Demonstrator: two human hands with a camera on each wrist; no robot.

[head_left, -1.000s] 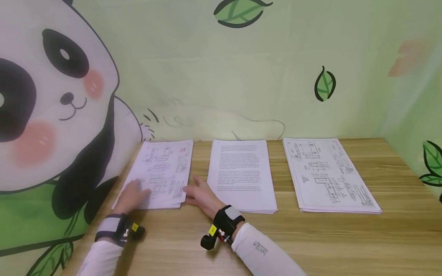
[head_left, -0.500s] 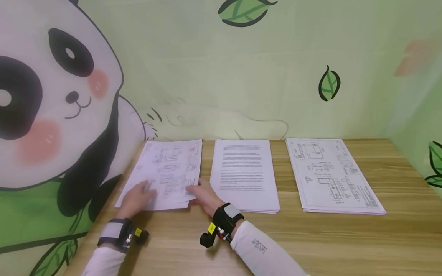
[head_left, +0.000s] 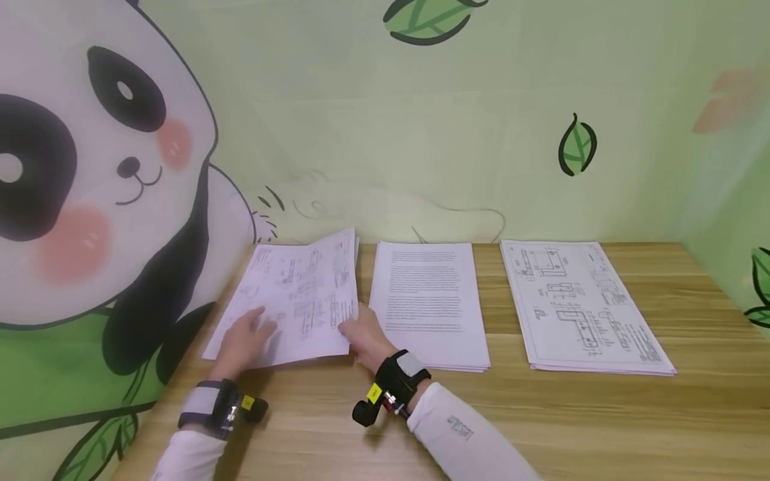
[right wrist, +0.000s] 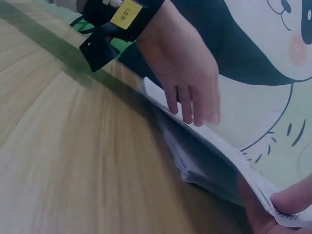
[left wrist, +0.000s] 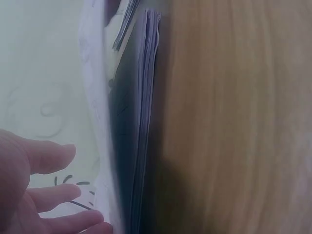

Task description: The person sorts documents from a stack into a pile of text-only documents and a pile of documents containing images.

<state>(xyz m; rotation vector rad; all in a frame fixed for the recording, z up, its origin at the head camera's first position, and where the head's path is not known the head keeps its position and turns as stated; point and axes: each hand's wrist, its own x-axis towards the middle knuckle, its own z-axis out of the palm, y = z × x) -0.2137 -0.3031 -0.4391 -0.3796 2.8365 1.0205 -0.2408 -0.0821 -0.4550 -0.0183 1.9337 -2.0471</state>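
On the table's left lies a stack of printed drawings, its upper sheets [head_left: 307,287] lifted and bowed along the right side. My right hand [head_left: 368,339] pinches these sheets at their right edge. In the right wrist view the thumb [right wrist: 295,197] is on top and fingers are underneath. My left hand [head_left: 242,342] lies over the left front part of the sheets, fingers extended, holding nothing. The left wrist view shows a gap between the raised sheets and the lower part of the stack [left wrist: 146,87], which stays on the table.
A stack of text pages [head_left: 421,294] lies in the middle, just right of my right hand. Farther right is another stack of drawings [head_left: 583,307]. The wooden table [head_left: 577,427] meets a panda-printed wall [head_left: 361,133] at the back and left.
My right hand has taken hold of the upper sheets' right edge and raised it, so they bow upward. The left hand stays over the sheets. The view has shifted slightly.
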